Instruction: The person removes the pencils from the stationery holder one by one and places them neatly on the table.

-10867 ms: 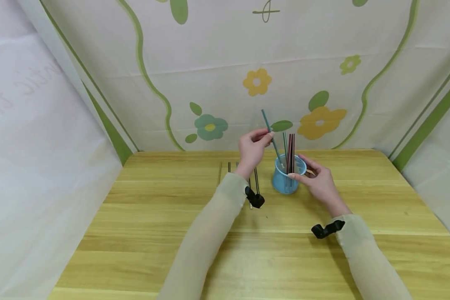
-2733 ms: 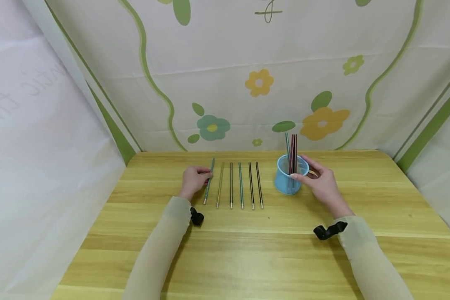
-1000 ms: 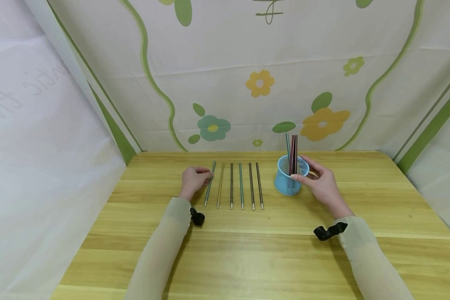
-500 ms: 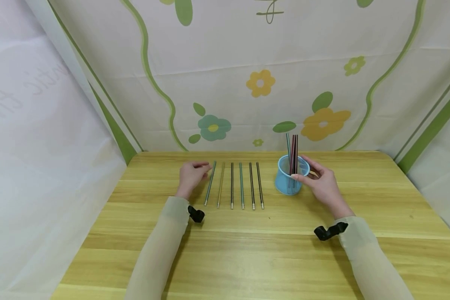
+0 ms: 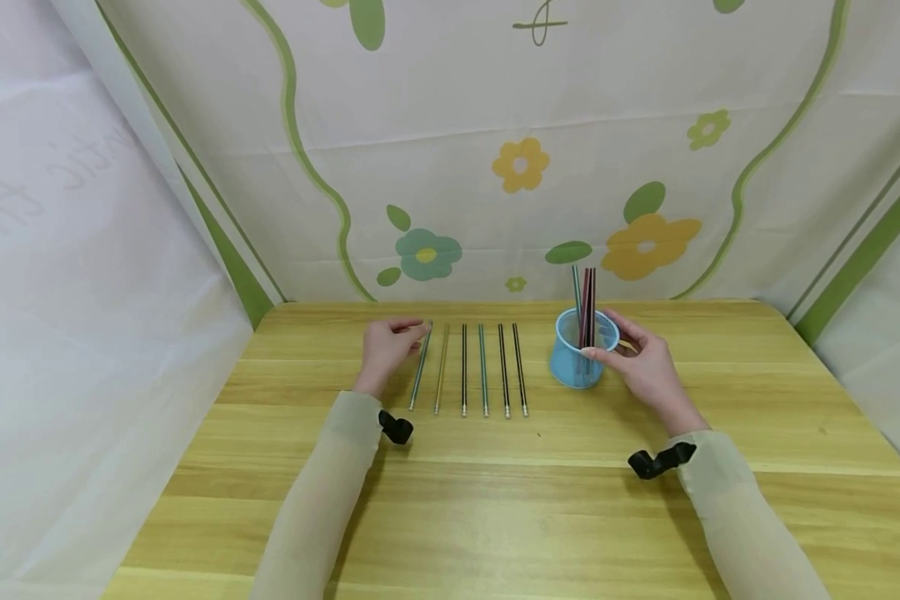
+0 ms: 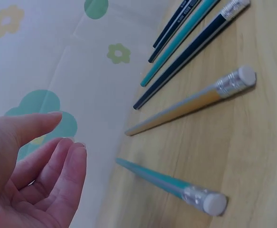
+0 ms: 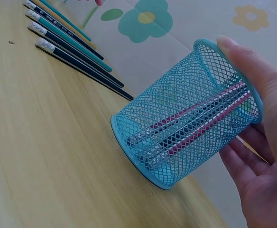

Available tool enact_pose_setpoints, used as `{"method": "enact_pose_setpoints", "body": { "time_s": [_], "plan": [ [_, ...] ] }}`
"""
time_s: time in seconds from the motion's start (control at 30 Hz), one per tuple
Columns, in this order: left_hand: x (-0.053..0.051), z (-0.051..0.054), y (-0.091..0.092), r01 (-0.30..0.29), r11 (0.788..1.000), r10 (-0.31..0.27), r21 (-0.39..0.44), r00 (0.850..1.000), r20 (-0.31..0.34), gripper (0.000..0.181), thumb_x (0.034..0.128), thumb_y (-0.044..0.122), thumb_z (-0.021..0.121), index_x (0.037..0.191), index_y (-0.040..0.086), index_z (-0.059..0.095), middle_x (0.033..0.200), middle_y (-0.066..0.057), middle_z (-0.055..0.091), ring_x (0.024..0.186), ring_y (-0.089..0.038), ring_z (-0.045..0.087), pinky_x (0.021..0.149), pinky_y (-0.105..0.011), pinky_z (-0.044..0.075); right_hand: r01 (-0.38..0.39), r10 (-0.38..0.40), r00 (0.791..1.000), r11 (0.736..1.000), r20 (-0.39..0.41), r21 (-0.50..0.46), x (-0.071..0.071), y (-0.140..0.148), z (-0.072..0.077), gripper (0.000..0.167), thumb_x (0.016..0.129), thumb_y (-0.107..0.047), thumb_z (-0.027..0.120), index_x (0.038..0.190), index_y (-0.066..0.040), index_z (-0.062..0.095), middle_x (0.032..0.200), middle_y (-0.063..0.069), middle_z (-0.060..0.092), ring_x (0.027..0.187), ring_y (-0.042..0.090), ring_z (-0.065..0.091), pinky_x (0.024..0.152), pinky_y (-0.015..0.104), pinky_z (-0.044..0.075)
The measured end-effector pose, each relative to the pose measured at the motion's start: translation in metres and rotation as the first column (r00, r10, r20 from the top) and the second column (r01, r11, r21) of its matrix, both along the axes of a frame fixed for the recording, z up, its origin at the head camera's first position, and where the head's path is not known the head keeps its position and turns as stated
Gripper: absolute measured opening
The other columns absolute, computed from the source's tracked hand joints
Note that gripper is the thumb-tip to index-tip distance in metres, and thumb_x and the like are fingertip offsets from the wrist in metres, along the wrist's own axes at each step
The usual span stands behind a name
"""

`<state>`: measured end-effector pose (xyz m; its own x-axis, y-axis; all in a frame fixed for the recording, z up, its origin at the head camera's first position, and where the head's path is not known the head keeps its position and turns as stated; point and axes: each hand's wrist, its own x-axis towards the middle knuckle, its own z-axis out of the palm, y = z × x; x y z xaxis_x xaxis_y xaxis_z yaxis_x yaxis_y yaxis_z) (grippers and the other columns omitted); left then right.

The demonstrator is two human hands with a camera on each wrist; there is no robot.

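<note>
A row of pencils with white erasers lies on the table, erasers toward me. At its left end is a teal pencil (image 5: pixel 419 375), then a gold pencil (image 6: pixel 176 111), with black ones and another teal one farther right. My left hand (image 5: pixel 390 352) hovers by the far end of the leftmost teal pencil; the left wrist view shows its thumb and fingers apart, holding nothing. On the right, my right hand (image 5: pixel 648 367) grips the rim and side of a light blue mesh pencil cup (image 7: pixel 171 111). Several pencils (image 5: pixel 587 300), dark, red and teal, stand in the cup.
The wooden table (image 5: pixel 487 517) reaches a white cloth backdrop (image 5: pixel 450 108) with printed flowers right behind the pencils and cup. Another white cloth wall (image 5: pixel 105 350) stands at the left. A tiny dark speck (image 5: pixel 538 434) lies in front of the row.
Earlier my left hand held a teal pencil over the cup, then laid it at the row's left end. It has since let go and shifted slightly toward the back. My right hand stays on the cup.
</note>
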<state>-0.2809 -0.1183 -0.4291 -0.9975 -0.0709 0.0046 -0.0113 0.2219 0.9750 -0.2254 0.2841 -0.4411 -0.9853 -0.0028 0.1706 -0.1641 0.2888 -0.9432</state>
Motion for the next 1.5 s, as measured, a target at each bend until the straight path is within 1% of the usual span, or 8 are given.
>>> {"method": "enact_pose_setpoints", "body": {
  "time_s": [0.33, 0.53, 0.7, 0.87, 0.93, 1.2, 1.4, 1.5],
  "plan": [
    [0.001, 0.008, 0.016, 0.032, 0.999, -0.031, 0.017, 0.999, -0.032, 0.027, 0.0913, 0.016, 0.080, 0.115, 0.002, 0.076, 0.094, -0.013, 0.071, 0.094, -0.046, 0.068, 0.085, -0.050, 0.059, -0.005, 0.005, 1.000, 1.000, 0.029, -0.016, 0.000, 0.001, -0.001, 0.081, 0.089, -0.027, 0.083, 0.156, -0.009, 0.042, 0.150, 0.020, 0.048, 0.133, 0.037, 0.049, 0.092, 0.013, 0.049],
    [0.003, 0.017, 0.031, 0.069, 0.996, -0.066, 0.056, 0.997, -0.049, 0.029, 0.0905, 0.016, 0.081, 0.115, 0.002, 0.076, 0.096, -0.015, 0.071, 0.090, -0.039, 0.070, 0.085, -0.046, 0.060, -0.003, 0.003, 1.000, 1.000, 0.031, -0.014, -0.001, 0.002, -0.002, 0.079, 0.089, -0.024, 0.083, 0.155, -0.008, 0.042, 0.150, 0.021, 0.047, 0.133, 0.038, 0.049, 0.091, 0.013, 0.049],
    [0.004, 0.026, 0.045, 0.102, 0.991, -0.096, 0.084, 0.993, -0.068, 0.031, 0.0906, 0.014, 0.081, 0.116, -0.002, 0.074, 0.098, -0.014, 0.073, 0.095, -0.040, 0.070, 0.086, -0.045, 0.059, -0.003, 0.004, 0.999, 1.000, 0.034, -0.013, 0.000, 0.001, 0.000, 0.077, 0.090, -0.022, 0.082, 0.155, -0.007, 0.042, 0.151, 0.022, 0.047, 0.134, 0.039, 0.048, 0.092, 0.013, 0.049],
    [0.006, 0.033, 0.059, 0.123, 0.991, -0.119, 0.045, 0.989, -0.087, 0.033, 0.0909, 0.017, 0.081, 0.118, -0.001, 0.074, 0.101, -0.010, 0.075, 0.089, -0.025, 0.073, 0.086, -0.042, 0.060, -0.012, 0.012, 0.999, 1.000, 0.031, -0.014, 0.010, -0.008, 0.017, 0.076, 0.091, -0.018, 0.080, 0.154, -0.001, 0.041, 0.150, 0.026, 0.046, 0.133, 0.042, 0.048, 0.091, 0.013, 0.049],
    [0.007, 0.035, 0.065, 0.132, 0.991, -0.129, 0.027, 0.987, -0.091, 0.032, 0.0910, 0.019, 0.081, 0.118, 0.002, 0.075, 0.101, -0.008, 0.075, 0.088, -0.021, 0.073, 0.086, -0.042, 0.060, -0.015, 0.015, 1.000, 1.000, 0.028, -0.013, 0.012, -0.009, 0.020, 0.075, 0.092, -0.016, 0.080, 0.154, 0.000, 0.041, 0.149, 0.028, 0.045, 0.133, 0.043, 0.047, 0.092, 0.014, 0.050],
    [0.011, 0.039, 0.088, 0.193, 0.981, -0.196, -0.035, 0.974, -0.115, 0.031, 0.0919, 0.025, 0.080, 0.118, 0.009, 0.076, 0.106, -0.002, 0.075, 0.095, -0.017, 0.071, 0.089, -0.040, 0.058, 0.003, -0.002, 0.999, 1.000, 0.032, -0.022, 0.000, 0.000, -0.001, 0.078, 0.090, -0.022, 0.082, 0.155, -0.007, 0.043, 0.151, 0.020, 0.047, 0.134, 0.036, 0.049, 0.092, 0.014, 0.049],
    [0.017, 0.035, 0.106, 0.233, 0.972, -0.236, -0.041, 0.965, -0.118, 0.029, 0.0919, 0.027, 0.080, 0.117, 0.012, 0.077, 0.105, 0.001, 0.075, 0.097, -0.012, 0.070, 0.087, -0.034, 0.058, 0.003, -0.002, 1.000, 1.000, 0.021, -0.021, -0.001, 0.001, -0.004, 0.080, 0.088, -0.028, 0.084, 0.154, -0.007, 0.044, 0.150, 0.017, 0.049, 0.133, 0.034, 0.051, 0.093, 0.015, 0.050],
    [0.020, 0.032, 0.115, 0.235, 0.971, -0.238, -0.043, 0.965, -0.111, 0.029, 0.0906, 0.029, 0.081, 0.115, 0.014, 0.078, 0.102, 0.005, 0.075, 0.095, -0.010, 0.070, 0.084, -0.030, 0.058, 0.007, -0.006, 1.000, 1.000, 0.026, -0.025, -0.001, 0.001, -0.005, 0.080, 0.087, -0.030, 0.084, 0.154, -0.008, 0.046, 0.149, 0.015, 0.051, 0.132, 0.032, 0.052, 0.093, 0.016, 0.050]
  ]
}}
